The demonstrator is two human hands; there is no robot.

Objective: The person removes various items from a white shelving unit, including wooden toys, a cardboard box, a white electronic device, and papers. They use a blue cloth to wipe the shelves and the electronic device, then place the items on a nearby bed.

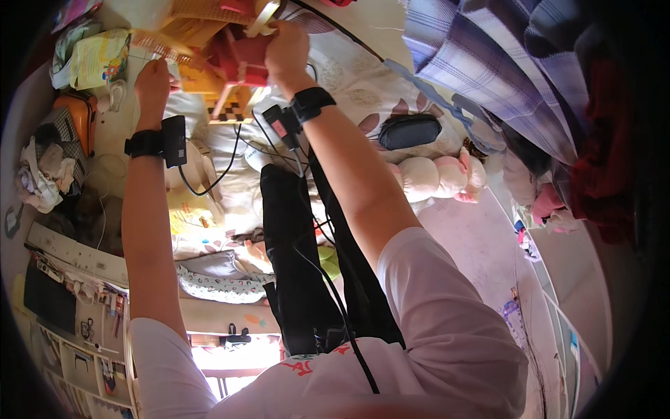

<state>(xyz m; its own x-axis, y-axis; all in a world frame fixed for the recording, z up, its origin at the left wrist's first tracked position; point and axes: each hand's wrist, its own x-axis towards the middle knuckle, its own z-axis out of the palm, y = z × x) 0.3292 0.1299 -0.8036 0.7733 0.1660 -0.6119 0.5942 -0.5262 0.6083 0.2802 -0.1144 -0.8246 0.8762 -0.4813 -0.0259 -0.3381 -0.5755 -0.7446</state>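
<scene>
My left hand [153, 86], fingers pinched, is at the lower edge of a blurred, slatted wooden piece [166, 47]. With its fingers closed, my right hand [289, 52] grips a pale wooden piece [263, 19] at the top. Between the hands is a red, box-like part [238, 55] of a wooden structure. Its orange-yellow wooden panels [194, 31] extend up and left, and a black-and-light checkered part [229, 111] shows below. Parts of this structure are blurred, and my right hand hides some of the red part. Both wrists carry black straps with small devices and cables.
Patterned bedding [335, 73] lies under the structure, with a dark pouch [411, 131] and a plush toy [439, 175] to the right. Black cables cross near my legs. A yellow printed bag [99, 58] and an orange case [78, 120] are at left, above shelves [78, 366]. Plaid fabric [471, 68] hangs upper right.
</scene>
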